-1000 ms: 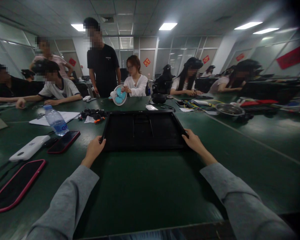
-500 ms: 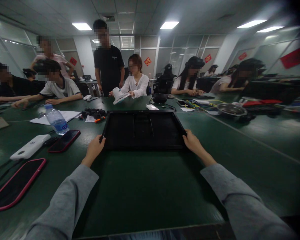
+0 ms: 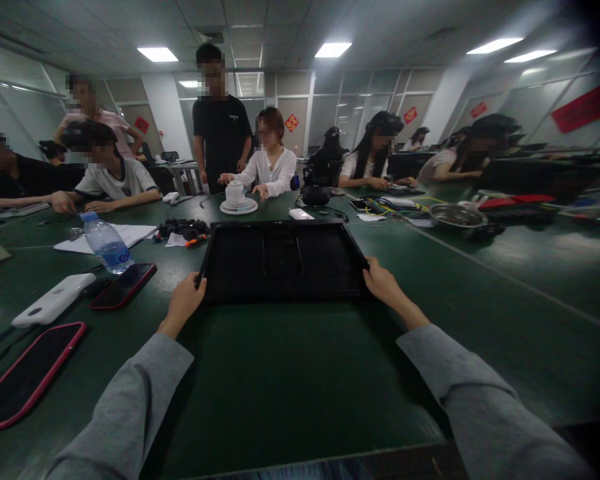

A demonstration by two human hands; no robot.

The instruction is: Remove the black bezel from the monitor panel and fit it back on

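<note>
A wide, flat black rectangular panel [image 3: 235,263] with a raised rim lies in front of me over the green table. Two thin lines and a darker fitting mark its middle; its exact kind is unclear. My left hand [image 3: 186,297] is closed on the panel's left edge, thumb on top. On the opposite edge, my right hand [image 3: 381,280] grips near the front corner. The fingers beneath the panel are hidden on both sides.
Left of me are a water bottle [image 3: 107,245], a dark phone [image 3: 124,287], a white device [image 3: 55,300] and a pink-edged phone [image 3: 30,377]. Across the green table [image 3: 310,380] stands a white fan [image 3: 239,201] before a seated person. A metal bowl [image 3: 457,215] sits right, near cables.
The seated person opposite has set the white fan down on the table and let go of it. My hands keep their hold on the black panel; the view has shifted slightly.
</note>
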